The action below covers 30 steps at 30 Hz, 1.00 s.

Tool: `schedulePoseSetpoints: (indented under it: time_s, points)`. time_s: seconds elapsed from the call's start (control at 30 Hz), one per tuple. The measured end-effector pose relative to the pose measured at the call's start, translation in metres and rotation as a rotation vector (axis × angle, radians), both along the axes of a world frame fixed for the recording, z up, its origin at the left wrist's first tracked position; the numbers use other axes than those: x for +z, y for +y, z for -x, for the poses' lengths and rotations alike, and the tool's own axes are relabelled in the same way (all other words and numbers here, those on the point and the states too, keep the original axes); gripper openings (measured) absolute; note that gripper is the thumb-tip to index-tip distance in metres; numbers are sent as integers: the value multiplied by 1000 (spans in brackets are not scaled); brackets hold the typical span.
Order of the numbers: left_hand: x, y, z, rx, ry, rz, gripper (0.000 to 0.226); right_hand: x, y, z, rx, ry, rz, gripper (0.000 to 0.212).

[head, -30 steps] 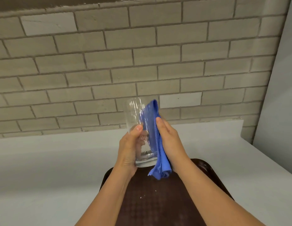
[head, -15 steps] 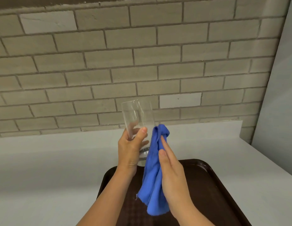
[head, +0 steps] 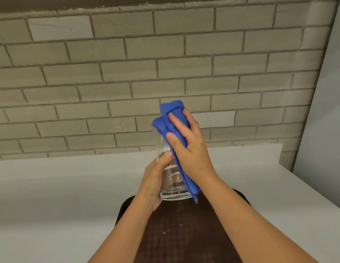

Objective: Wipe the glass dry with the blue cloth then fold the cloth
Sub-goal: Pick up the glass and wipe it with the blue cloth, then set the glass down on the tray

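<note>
A clear tall glass (head: 172, 184) is held upright in the air above the tray, with my left hand (head: 156, 184) wrapped around its lower part from the left. The blue cloth (head: 171, 120) is draped over the rim and down the right side of the glass. My right hand (head: 190, 147) presses the cloth against the glass, fingers spread over the cloth near the rim. The upper part of the glass is hidden by the cloth.
A dark brown textured tray (head: 184, 234) lies on the white counter (head: 61, 196) under my forearms, with a few small white specks on it. A grey brick wall (head: 127, 73) rises behind the counter. A pale wall panel (head: 325, 120) stands at the right.
My right hand has lifted the cloth from below the glass up over its rim and right side. The glass has tipped from a left lean back to upright.
</note>
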<state>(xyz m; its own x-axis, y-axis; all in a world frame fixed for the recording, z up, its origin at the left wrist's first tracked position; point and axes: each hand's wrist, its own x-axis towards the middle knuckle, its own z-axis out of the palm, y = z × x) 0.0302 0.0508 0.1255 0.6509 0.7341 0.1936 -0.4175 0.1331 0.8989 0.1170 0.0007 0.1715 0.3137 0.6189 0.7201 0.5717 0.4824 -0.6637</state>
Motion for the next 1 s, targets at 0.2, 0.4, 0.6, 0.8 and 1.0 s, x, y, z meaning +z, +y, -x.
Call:
schedulePoseSetpoints:
  time_s: [0.2,0.4,0.6,0.8,1.0]
  points:
    - [9,5,-2,183,-59,-126,22,-24,-4,-5,167,597,201,30]
    - [15,14,-11,558,21,-257,39,-59,-15,14,110,591,240,30]
    - [-8,18,-17,680,45,-350,42,-79,-54,-19,124,738,330,27]
    - [-81,2,-6,602,296,-367,61,-80,-107,-81,40,971,207,20]
    - [-118,-4,-11,482,402,-355,63,-80,-137,-101,9,1057,182,22]
